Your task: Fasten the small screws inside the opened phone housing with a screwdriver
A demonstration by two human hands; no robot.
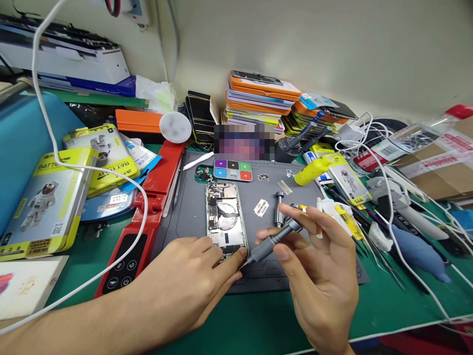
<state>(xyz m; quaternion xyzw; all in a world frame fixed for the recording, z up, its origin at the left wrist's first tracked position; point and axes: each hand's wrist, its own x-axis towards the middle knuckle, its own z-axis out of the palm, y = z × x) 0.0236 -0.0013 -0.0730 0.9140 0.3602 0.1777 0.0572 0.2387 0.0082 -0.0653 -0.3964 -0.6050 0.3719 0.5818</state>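
Note:
An opened phone point(223, 217) with its insides showing lies on a grey work mat point(258, 276). My left hand point(192, 281) rests on the mat and pinches the phone's near end with fingers and thumb. My right hand point(318, 276) holds a grey screwdriver point(273, 240) between thumb and fingers, its tip pointing at the phone's near right corner, close to my left thumb. A second grey screwdriver point(278, 209) lies on the mat just beyond.
A coloured screw tray point(232, 170) sits behind the phone. A red device point(148, 212) lies left of the mat, with yellow battery boxes point(48, 202) further left. A yellow bottle point(314, 170), tweezers, white cables point(384, 182) and a blue blower point(421, 254) crowd the right. Stacked phone cases point(258, 101) stand behind.

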